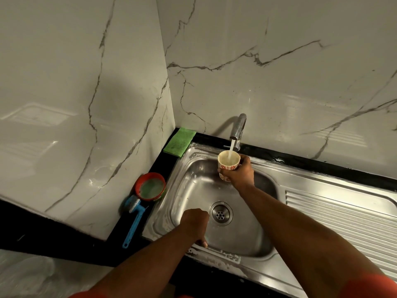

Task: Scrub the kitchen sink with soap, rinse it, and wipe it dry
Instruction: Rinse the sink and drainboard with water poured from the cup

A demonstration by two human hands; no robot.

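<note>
A: right hand [237, 173]?
B: wrapped round the white red-flowered cup [228, 161] under the running chrome tap [238, 129], back edge of the stainless steel sink [266, 268].
A: left hand [194, 222]?
B: curled in its front-left corner, can't tell if it's holding anything.

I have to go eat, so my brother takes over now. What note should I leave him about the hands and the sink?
Right hand grips the flowered cup under the running tap, filling it.
Left hand rests on the sink's near-left inner wall; whether it holds anything is unclear.
Green cloth lies in the back-left corner; red tub and blue brush sit left of the sink.
Seemingly done: soaping, suds on the rim.
Left: rinse, wipe dry.
</note>
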